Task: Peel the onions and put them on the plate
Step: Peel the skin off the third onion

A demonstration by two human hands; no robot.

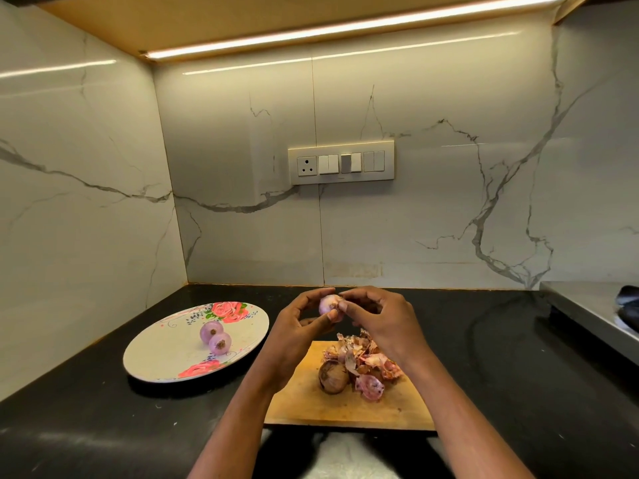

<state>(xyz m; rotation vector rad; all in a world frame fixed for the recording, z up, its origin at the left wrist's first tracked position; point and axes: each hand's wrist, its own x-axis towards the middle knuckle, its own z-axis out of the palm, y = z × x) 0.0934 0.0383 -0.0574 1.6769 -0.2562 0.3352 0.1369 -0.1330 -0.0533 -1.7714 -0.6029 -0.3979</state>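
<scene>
Onion (327,303) number three sits up in the air, held between both hands above the far edge of the wooden board (342,406). The left hand (300,328) curls round it from the left and from below. The right hand (375,314) comes in from the right, and its fingertips pinch at the side of the onion, where a bit of skin may still cling. So both hands are closed on the same onion, touching each other.

The plate (162,354) with red roses lies to the left of the hands, on the dark counter (501,375). Two peeled onions (216,337) already rest on it, touching each other. The left hand is the nearer one to the plate, so I think it is the hand to carry the onion over.

One brown onion (332,376) with its skin on waits on the board, near the body. The pile of peels (368,364) lies just beside it.

No words or brand names can be read. The wall has a socket and switches (340,163) with no writing that shows.
</scene>
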